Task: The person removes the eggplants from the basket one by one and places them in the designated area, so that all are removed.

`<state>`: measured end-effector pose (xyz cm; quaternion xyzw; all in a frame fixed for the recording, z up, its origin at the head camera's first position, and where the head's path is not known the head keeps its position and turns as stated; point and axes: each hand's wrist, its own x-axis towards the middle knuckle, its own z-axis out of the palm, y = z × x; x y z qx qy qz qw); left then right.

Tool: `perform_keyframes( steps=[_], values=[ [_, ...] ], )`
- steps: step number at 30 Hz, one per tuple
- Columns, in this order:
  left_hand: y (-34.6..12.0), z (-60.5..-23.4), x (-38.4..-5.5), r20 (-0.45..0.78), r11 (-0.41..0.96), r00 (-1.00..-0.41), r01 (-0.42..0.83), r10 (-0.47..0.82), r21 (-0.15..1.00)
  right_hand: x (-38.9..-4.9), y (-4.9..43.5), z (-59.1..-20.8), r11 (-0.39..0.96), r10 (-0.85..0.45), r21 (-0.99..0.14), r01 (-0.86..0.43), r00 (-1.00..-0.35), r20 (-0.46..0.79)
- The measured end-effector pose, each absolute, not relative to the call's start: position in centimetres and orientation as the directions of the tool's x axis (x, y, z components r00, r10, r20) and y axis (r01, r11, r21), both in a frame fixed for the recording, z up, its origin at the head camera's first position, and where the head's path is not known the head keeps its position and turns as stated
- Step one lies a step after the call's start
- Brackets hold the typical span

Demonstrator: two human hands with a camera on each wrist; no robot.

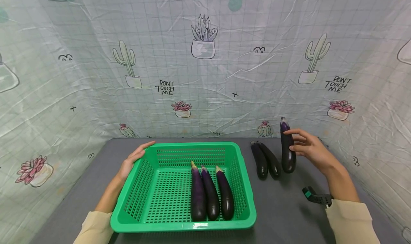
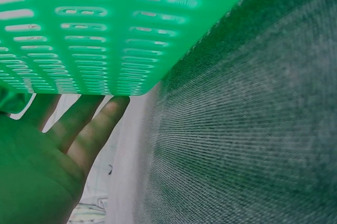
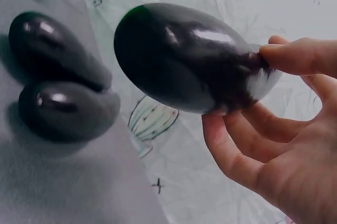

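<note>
My right hand [image 1: 309, 149] holds a dark purple eggplant [image 1: 288, 156] between thumb and fingers, its stem end pointing up and away. In the right wrist view, its glossy rounded end [image 3: 163, 58] is raised off the grey table. Two more eggplants [image 1: 259, 162] lie side by side just left of it, right of the basket. The left hand [image 1: 130, 162] rests along the left rim of a green plastic basket [image 1: 183, 226], fingers fairly straight. From the left wrist, those fingers [image 2: 97, 129] touch the basket's slotted side. Three eggplants [image 1: 211, 196] lie lengthwise in the basket's right half.
The basket stands on a grey table [image 1: 276, 215] in front of me. Behind and at both sides hangs a pale cloth [image 1: 224, 72] printed with cacti and pots. A black band with a small device [image 1: 318, 197] is worn on the right wrist.
</note>
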<state>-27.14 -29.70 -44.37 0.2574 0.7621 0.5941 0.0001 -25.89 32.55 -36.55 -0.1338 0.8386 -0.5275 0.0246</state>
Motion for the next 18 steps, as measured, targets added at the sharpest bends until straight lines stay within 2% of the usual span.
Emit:
perform_keyframes(
  steps=[5,12,18],
  values=[
    [-29.8,-44.4,-27.2,0.304,0.189,-0.872,0.396,0.383,0.898,-26.6,33.4,-37.4,0.433,-0.209,-0.891,-0.140,-0.977,0.052],
    [-30.0,-44.5,-27.3,0.301,0.078,-0.852,0.366,0.428,0.927,-27.6,34.2,-39.2,0.431,-0.177,-0.898,-0.090,-0.984,0.014],
    [-29.9,-44.5,-27.4,0.310,0.097,-0.850,0.383,0.425,0.918,-28.1,34.5,-40.5,0.430,-0.182,-0.899,-0.083,-0.983,0.003]
  ],
)
